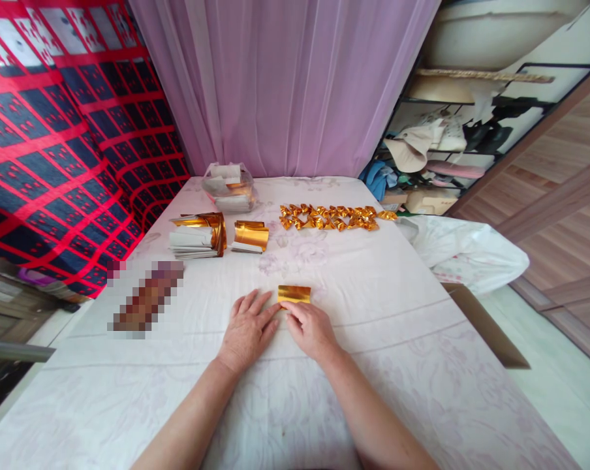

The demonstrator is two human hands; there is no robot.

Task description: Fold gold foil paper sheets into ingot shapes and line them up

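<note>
A small gold foil paper sheet (pixel 295 294) lies on the cloth-covered table in front of me. My left hand (pixel 247 326) rests flat on the cloth with its fingers spread, the index fingertip touching the sheet's near left corner. At the sheet's near edge, my right hand (pixel 310 328) has its fingers curled and pressed together on the foil. Part of that edge is hidden under its fingertips. Beyond my hands stand a larger stack of foil paper (pixel 197 236) and a smaller stack (pixel 250 236). Folded gold foil pieces (pixel 329 217) sit in rows at the far right.
A clear plastic bag (pixel 229 188) of more paper stands at the table's far left. A blurred-out patch (pixel 148 297) covers something on the left. Past the right edge are a white plastic bag (pixel 471 251), a cardboard piece (pixel 488 326) and a loaded rack. A purple curtain (pixel 285 85) hangs behind.
</note>
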